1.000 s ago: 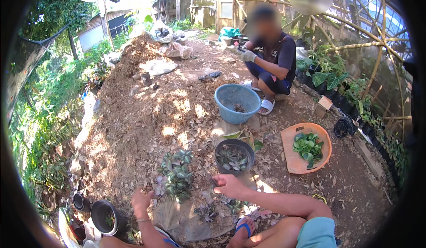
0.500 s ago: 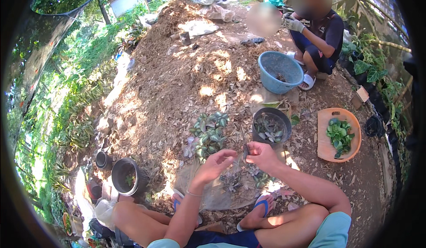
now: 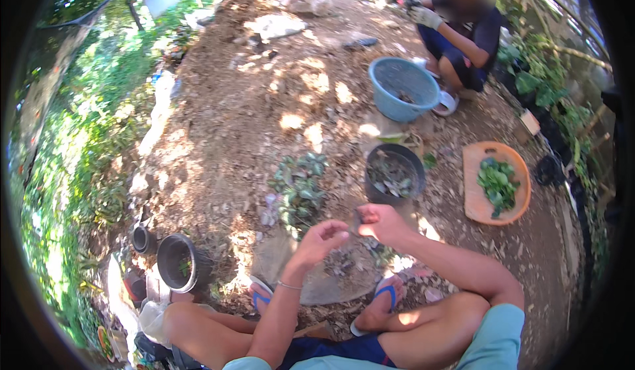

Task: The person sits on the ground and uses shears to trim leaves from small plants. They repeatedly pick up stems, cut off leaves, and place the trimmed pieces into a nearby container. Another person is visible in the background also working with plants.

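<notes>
My left hand [image 3: 321, 243] is raised over the ground sheet with thumb and fingers drawn together in a pinch; anything between the fingertips is too small to make out. Close beside it, my right hand [image 3: 383, 224] is closed on a slim dark thing [image 3: 356, 220], blurred, whose kind I cannot tell. Below both hands, small cut plant pieces [image 3: 340, 262] lie on the grey sheet [image 3: 331, 293]. A clump of silvery-green leafy plants [image 3: 302, 195] is just beyond my left hand. Past my right hand, a black pot [image 3: 417, 175] contains similar pale leaves.
At right is an orange basket [image 3: 471, 195] with green leaves. A blue tub [image 3: 400, 109] stands farther off, by a crouching person [image 3: 466, 46] wearing gloves. Dark pots [image 3: 202, 271] sit at my left. Leaf litter and soil [image 3: 231, 119] cover the ground.
The whole view has shifted, with surroundings now slightly higher and more to the left. My hands stay close together; the left fingers look more drawn in.
</notes>
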`<state>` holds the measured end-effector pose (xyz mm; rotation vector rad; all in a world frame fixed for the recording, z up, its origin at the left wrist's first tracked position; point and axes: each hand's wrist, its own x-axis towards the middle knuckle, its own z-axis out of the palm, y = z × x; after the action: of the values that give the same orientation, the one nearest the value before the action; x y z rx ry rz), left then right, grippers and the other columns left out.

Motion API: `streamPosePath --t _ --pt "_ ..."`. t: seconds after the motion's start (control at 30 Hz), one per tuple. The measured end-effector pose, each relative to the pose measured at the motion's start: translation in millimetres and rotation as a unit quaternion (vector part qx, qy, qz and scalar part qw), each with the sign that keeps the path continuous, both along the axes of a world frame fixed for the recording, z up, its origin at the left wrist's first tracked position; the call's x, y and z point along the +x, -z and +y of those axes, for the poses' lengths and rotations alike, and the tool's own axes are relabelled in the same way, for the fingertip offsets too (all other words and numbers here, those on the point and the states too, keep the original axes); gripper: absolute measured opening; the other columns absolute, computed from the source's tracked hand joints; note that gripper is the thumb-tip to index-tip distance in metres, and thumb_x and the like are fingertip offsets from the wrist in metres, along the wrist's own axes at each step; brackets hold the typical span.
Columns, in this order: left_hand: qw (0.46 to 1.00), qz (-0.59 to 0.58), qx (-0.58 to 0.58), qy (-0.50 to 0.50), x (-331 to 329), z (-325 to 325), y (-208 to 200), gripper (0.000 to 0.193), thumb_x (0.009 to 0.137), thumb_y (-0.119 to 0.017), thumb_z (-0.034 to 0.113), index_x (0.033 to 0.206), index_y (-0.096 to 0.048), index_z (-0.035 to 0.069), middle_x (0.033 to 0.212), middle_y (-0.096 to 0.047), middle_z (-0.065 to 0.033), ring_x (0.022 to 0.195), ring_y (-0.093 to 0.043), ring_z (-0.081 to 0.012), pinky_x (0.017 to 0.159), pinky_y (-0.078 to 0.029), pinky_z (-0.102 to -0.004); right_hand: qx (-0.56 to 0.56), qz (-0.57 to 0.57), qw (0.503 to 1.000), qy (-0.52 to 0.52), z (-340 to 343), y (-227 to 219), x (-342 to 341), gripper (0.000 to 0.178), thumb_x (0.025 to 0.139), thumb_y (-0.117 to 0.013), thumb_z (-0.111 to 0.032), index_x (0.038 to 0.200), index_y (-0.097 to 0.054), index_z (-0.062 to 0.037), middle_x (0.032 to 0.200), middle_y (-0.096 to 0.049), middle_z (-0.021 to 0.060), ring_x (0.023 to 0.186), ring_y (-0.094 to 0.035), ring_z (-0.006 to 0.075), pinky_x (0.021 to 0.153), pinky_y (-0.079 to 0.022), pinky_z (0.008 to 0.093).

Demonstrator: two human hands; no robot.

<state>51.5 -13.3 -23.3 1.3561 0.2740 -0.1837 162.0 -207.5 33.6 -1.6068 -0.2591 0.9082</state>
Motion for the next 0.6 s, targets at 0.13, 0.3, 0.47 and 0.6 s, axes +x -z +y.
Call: streamPosePath --t 0.13,0.3,0.47,0.6 --pt "1.0 -0.012 -0.025 -0.01 3 1 16 0.018 0.095 -0.076 0.009 0.11 -0.068 0.004 0.1 -0.07 0.0015 0.088 -0.063 -0.0066 0.079 -0.052 -0.0232 0.0 -0.011 1.0 -0.023 1 7 0 0.043 0.089 -0.072 -0.001 0.131 -0.061 -0.0012 0.104 -0.072 0.0034 0.093 -0.064 0.0102 0.081 -0.05 0.0284" --pt "0.996 -0.021 0.051 -0.074 5 4 30 0.015 0.095 -0.075 0.008 0.107 -0.067 0.003 0.095 -0.068 0.0019 0.085 -0.062 -0.006 0.077 -0.052 -0.0228 -0.056 -0.002 0.997 0.046 -5 20 1 0.04 0.093 -0.07 -0.008 0.132 -0.061 -0.0045 0.103 -0.073 0.0039 0.085 -0.062 0.0094 0.071 -0.048 0.0287" --pt "0.986 -0.015 0.089 -0.137 7 9 38 0.018 0.094 -0.077 0.01 0.107 -0.066 0.003 0.094 -0.069 0.0014 0.084 -0.062 -0.0062 0.076 -0.051 -0.0223 -0.077 0.021 0.995 0.053 -14 48 -5 0.049 0.093 -0.072 -0.018 0.136 -0.056 -0.0001 0.105 -0.072 0.006 0.083 -0.065 0.0114 0.064 -0.049 0.0292" --pt "0.983 0.0 0.106 -0.146 5 17 45 0.016 0.092 -0.077 0.007 0.103 -0.066 0.004 0.093 -0.07 0.0012 0.084 -0.063 -0.0059 0.075 -0.05 -0.0218 -0.096 0.129 0.985 -0.067 -34 65 1 0.055 0.093 -0.074 -0.024 0.136 -0.054 0.0036 0.105 -0.071 0.0077 0.081 -0.067 0.0131 0.068 -0.053 0.0285"
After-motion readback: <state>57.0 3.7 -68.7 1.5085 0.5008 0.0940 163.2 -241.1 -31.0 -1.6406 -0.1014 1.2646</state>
